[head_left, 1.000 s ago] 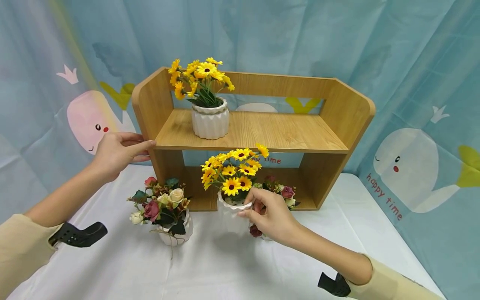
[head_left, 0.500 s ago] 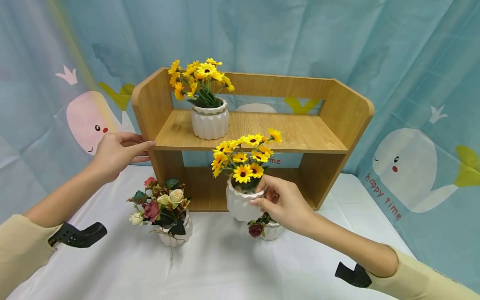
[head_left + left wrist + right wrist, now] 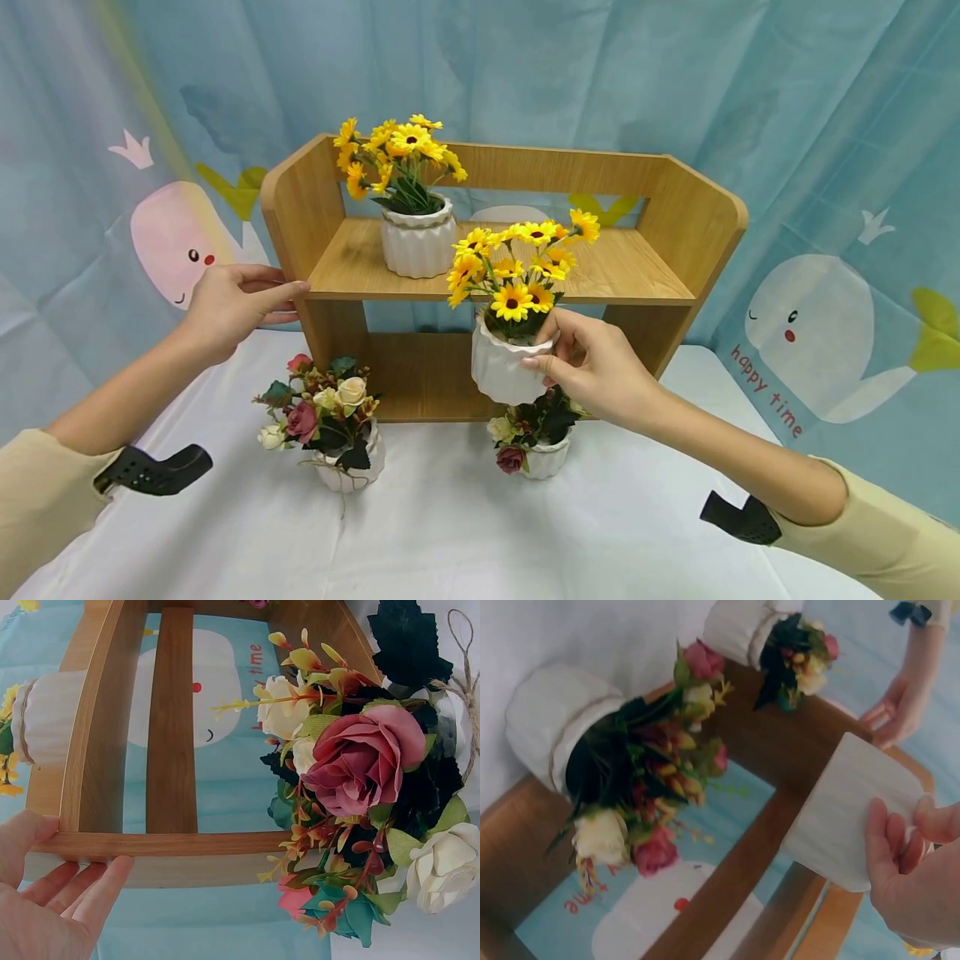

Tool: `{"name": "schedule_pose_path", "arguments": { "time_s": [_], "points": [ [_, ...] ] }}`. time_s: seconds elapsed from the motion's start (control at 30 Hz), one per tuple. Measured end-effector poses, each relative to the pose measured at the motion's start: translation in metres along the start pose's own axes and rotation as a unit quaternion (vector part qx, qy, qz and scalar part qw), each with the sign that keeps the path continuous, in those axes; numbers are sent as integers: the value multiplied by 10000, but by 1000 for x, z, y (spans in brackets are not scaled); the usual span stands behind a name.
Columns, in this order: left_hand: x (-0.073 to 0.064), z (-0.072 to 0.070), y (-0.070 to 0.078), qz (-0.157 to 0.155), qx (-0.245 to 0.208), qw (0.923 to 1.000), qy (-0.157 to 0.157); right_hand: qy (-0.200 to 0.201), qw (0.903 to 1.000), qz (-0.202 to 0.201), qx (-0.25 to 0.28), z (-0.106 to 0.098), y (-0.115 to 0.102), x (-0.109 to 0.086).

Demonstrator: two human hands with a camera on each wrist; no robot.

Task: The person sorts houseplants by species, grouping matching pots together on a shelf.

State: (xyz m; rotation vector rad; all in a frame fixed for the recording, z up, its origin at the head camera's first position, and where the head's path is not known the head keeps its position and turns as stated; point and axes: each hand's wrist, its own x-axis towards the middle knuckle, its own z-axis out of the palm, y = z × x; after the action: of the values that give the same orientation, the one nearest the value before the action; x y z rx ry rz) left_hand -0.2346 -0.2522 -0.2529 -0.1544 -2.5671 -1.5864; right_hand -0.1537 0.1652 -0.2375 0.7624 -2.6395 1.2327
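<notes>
Head view: we record bright, even, diffuse light. The white tablecloth (image 3: 420,533) is the brightest area, with soft-edged grey shadow under the held pot (image 3: 502,371). The shelf (image 3: 693,217) shows a pale upper board and a darker lower compartment; we read the light as coming from above. Focus is crisp at centre; we note wide-angle stretching of the sleeves (image 3: 45,500) toward the lower corners. Left wrist view: dimmer, muted tones, the mauve rose (image 3: 367,761) sharp. Right wrist view: dim, hazy; we see soft edges on the right hand (image 3: 911,881)
</notes>
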Motion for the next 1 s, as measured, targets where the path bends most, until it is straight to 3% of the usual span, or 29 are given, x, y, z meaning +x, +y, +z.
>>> {"name": "schedule_pose_path", "arguments": {
  "time_s": [0.4,0.7,1.0],
  "points": [
    [0,0,1,48,-36,10000,-27,258,9987,-27,-431,-31,-7,14],
    [0,0,0,4,-35,10000,-23,192,9994,133,-256,-51,-16,21],
    [1,0,2,-16,-40,10000,-17,392,9979,405,-316,-73,-21,36]
  ]
}}
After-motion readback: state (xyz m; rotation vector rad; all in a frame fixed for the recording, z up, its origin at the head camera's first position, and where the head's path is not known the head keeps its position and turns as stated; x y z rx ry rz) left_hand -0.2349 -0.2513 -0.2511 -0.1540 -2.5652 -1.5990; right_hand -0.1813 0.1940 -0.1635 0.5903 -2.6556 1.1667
